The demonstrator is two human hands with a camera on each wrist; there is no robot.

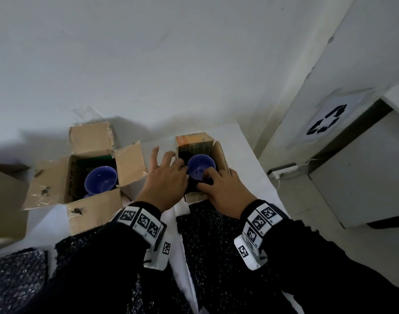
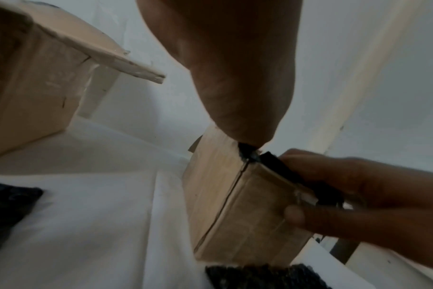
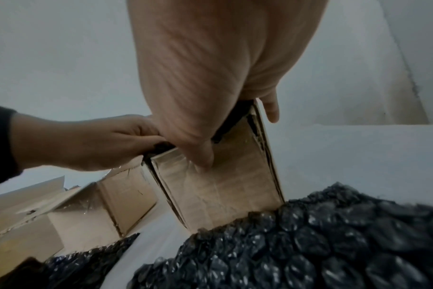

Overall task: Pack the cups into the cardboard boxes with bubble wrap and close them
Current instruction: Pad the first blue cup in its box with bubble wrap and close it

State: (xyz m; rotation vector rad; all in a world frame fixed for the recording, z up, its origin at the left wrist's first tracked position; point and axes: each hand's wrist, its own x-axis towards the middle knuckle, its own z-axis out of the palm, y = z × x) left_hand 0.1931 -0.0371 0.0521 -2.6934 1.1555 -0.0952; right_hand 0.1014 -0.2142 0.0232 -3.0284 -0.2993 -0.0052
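A blue cup (image 1: 199, 166) sits in the small cardboard box (image 1: 221, 155), lined with black bubble wrap (image 1: 194, 189). My left hand (image 1: 178, 171) is at the box's left edge; its thumb and nearest fingers pinch the wrap at the corner, and the outer fingers stick out. In the left wrist view the left hand (image 2: 245, 117) meets the wrap (image 2: 250, 154) there. My right hand (image 1: 207, 180) grips the near wall, fingers over the wrap, thumb (image 3: 200, 156) on the box front (image 3: 223, 185). A second blue cup (image 1: 101, 182) sits in the larger open box (image 1: 130, 164).
Loose sheets of black bubble wrap (image 1: 216, 234) lie on the white table (image 1: 246, 150) in front of the boxes, more at the left (image 1: 19, 275). Another cardboard box (image 1: 6, 200) stands far left. A recycling bin (image 1: 325, 123) and a power strip (image 1: 282, 172) are beyond the table's right edge.
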